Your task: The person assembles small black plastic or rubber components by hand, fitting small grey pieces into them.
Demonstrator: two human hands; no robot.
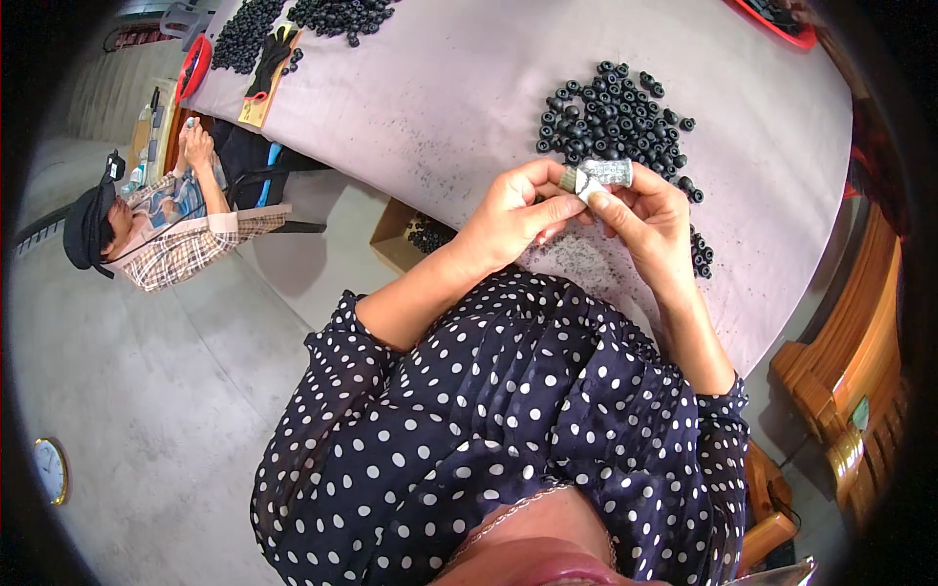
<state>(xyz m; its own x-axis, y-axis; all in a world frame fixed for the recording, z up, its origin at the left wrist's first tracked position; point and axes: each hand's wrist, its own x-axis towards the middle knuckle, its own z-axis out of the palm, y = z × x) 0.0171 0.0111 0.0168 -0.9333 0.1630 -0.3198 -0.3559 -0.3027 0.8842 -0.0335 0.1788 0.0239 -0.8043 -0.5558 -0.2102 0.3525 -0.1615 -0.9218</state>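
Note:
Over the near part of the table, my left hand (519, 210) and my right hand (649, 220) meet with their fingertips pinched together. Between them is a small white piece (588, 186), whose kind I cannot make out. A grey-white patterned sleeve or wrap (608, 173) lies along my right index fingertip, and a dull green-grey band (569, 180) is at my left index fingertip. Whether these are worn on the fingers or held is unclear. Just beyond my hands spreads a pile of small black round parts with holes (616, 112), and some lie beside my right wrist.
The pale table cover (440, 88) carries dark specks. More black parts (249, 34) and black gloves (271, 63) on cardboard lie far left. A cardboard box (396, 234) stands below the table edge. Another person (166, 220) sits left; a wooden chair (840, 361) stands right.

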